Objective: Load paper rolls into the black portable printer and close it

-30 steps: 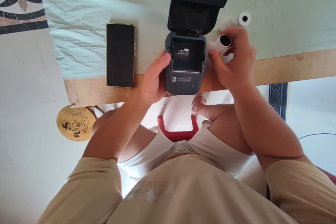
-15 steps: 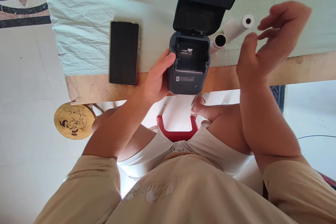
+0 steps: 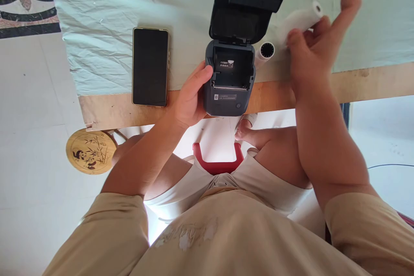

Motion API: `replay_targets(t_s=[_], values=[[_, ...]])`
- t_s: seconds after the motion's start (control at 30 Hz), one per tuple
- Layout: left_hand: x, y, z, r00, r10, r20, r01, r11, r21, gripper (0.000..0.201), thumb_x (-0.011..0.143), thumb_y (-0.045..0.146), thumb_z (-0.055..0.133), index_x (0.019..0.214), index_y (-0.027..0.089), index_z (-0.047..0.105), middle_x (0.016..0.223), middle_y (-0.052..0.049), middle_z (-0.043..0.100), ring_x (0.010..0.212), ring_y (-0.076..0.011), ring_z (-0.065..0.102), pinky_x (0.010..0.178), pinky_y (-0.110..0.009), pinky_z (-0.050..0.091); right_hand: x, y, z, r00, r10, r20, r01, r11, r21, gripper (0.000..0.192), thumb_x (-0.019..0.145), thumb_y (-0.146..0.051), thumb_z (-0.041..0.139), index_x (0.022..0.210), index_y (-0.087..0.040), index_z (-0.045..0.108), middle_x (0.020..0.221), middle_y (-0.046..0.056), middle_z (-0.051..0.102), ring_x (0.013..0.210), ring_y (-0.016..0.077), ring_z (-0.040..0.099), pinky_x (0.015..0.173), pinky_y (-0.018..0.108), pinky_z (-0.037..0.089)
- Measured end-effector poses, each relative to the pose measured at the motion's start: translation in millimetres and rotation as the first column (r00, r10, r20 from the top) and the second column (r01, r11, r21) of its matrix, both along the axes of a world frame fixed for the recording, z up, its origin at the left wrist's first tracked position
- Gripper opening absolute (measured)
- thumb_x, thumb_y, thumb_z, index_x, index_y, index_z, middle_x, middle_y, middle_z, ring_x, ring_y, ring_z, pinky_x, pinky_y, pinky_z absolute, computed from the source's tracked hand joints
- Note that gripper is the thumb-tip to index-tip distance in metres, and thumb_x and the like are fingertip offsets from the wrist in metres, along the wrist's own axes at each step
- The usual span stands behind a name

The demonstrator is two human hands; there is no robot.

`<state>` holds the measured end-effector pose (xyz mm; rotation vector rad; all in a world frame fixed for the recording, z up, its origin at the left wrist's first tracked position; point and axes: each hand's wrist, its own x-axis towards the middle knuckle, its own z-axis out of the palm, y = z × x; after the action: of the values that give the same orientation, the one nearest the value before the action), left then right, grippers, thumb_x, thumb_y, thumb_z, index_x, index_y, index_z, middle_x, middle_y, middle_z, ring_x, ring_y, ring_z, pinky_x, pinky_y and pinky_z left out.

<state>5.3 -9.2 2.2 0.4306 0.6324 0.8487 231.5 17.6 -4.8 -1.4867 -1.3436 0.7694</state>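
Pale green cloth (image 3: 106,17) covers most of our wooden table (image 3: 365,82), with white floor tiles below. We take the paper roll (image 3: 299,19) in our right hand (image 3: 310,56): fingertips close around its near end while the thumb sticks up free, and the roll lies tilted on or just above the cloth, right of the printer; we cannot tell whether it is lifted. We judge it light, firm across its width and rather smooth, so a pinch around the middle of the cylinder suits it best, not the loose outer wrap. A second roll (image 3: 265,51) lies just beside the printer's right wall, its hollow core facing us. Our left hand (image 3: 190,99) wraps the printer (image 3: 228,90) on its left side, thumb on the rim of the empty paper bay, lid (image 3: 249,2) thrown back. Left of that lies a dark phone (image 3: 150,67).
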Motion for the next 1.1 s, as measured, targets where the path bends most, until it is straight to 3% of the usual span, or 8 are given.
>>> replay_targets(t_s=[0.1, 0.27, 0.37, 0.43, 0.47, 0.6, 0.87, 1.1], values=[[0, 0, 2.3, 0.998, 0.020, -0.053, -0.021, 1.000, -0.015, 0.025, 0.082, 0.035, 0.041, 0.087, 0.020, 0.060, 0.082, -0.004, 0.068, 0.106, -0.0241, 0.056, 0.086, -0.037, 0.048, 11, 11, 0.0, 0.907, -0.222, -0.359, 0.181, 0.973, -0.142, 0.037, 0.070, -0.015, 0.030, 0.104, -0.029, 0.031, 0.113, 0.005, 0.049, 0.097, 0.0162, 0.055, 0.065, 0.032, 0.044], [-1, 0, -1.3, 0.998, 0.014, -0.068, -0.015, 1.000, -0.021, 0.026, 0.081, 0.036, 0.040, 0.089, 0.021, 0.060, 0.085, -0.003, 0.067, 0.103, -0.0239, 0.057, 0.078, -0.033, 0.049, 13, 8, 6.8, 0.852, -0.241, -0.464, 0.201, 0.970, -0.136, 0.037, 0.066, -0.018, 0.024, 0.099, -0.025, 0.038, 0.104, 0.006, 0.049, 0.083, 0.0137, 0.060, 0.058, 0.029, 0.045], [-2, 0, -3.8, 0.999, 0.005, -0.045, -0.004, 1.000, 0.030, 0.025, 0.081, 0.039, 0.042, 0.089, 0.022, 0.059, 0.085, -0.002, 0.066, 0.086, -0.0185, 0.062, 0.066, -0.028, 0.050, -10, -14, 21.7, 0.976, -0.120, -0.183, 0.171, 0.942, 0.290, 0.056, 0.066, -0.006, 0.032, 0.114, -0.034, 0.043, 0.129, -0.005, 0.035, 0.098, 0.0137, 0.057, 0.065, 0.029, 0.050], [-2, 0, -3.5, 0.998, -0.012, -0.056, 0.015, 0.998, 0.063, 0.021, 0.080, 0.038, 0.045, 0.090, 0.023, 0.057, 0.084, 0.000, 0.064, 0.074, -0.0136, 0.061, 0.061, -0.025, 0.049, -30, -28, 29.9, 0.990, -0.049, 0.132, -0.009, 0.911, 0.411, 0.058, 0.071, -0.008, 0.042, 0.119, -0.042, 0.041, 0.133, -0.013, 0.036, 0.129, 0.0178, 0.032, 0.085, 0.032, 0.050], [-3, 1, -2.9, 0.997, -0.024, -0.071, 0.030, 0.997, 0.076, 0.019, 0.080, 0.035, 0.047, 0.091, 0.023, 0.056, 0.083, 0.001, 0.064, 0.071, -0.0118, 0.060, 0.060, -0.024, 0.049, -38, -33, 32.2, 0.972, -0.011, 0.236, -0.101, 0.882, 0.460, 0.058, 0.073, -0.014, 0.046, 0.121, -0.045, 0.037, 0.131, -0.015, 0.038, 0.124, 0.0195, 0.038, 0.085, 0.035, 0.050], [-3, 2, -0.4, 0.991, -0.067, -0.112, 0.080, 0.990, 0.113, 0.021, 0.078, 0.026, 0.051, 0.099, 0.023, 0.050, 0.083, 0.003, 0.061, 0.066, -0.0093, 0.059, 0.056, -0.021, 0.049, -60, -37, 29.3, 0.868, 0.144, 0.476, -0.346, 0.862, 0.369, 0.054, 0.076, -0.023, 0.048, 0.126, -0.038, 0.031, 0.115, -0.005, 0.054, 0.097, 0.0189, 0.058, 0.077, 0.036, 0.052], [-7, 1, 3.4, 0.975, -0.108, -0.192, 0.120, 0.991, 0.055, 0.031, 0.075, 0.031, 0.056, 0.104, 0.026, 0.047, 0.086, 0.003, 0.057, 0.067, -0.0110, 0.060, 0.054, -0.023, 0.051, -67, -34, 23.5, 0.800, 0.096, 0.592, -0.294, 0.923, 0.248, 0.043, 0.064, -0.008, 0.055, 0.101, -0.028, 0.047, 0.101, 0.000, 0.062, 0.091, 0.0199, 0.060, 0.075, 0.037, 0.051], [-7, 1, 2.4, 0.975, -0.108, -0.197, 0.124, 0.990, 0.073, 0.033, 0.074, 0.033, 0.057, 0.104, 0.026, 0.047, 0.084, 0.003, 0.058, 0.075, -0.0148, 0.063, 0.057, -0.024, 0.051, -67, -29, 22.5, 0.784, 0.024, 0.620, -0.329, 0.863, 0.384, 0.018, 0.068, -0.008, 0.054, 0.072, -0.025, 0.057, 0.087, -0.002, 0.065, 0.083, 0.0172, 0.059, 0.073, 0.036, 0.048]])
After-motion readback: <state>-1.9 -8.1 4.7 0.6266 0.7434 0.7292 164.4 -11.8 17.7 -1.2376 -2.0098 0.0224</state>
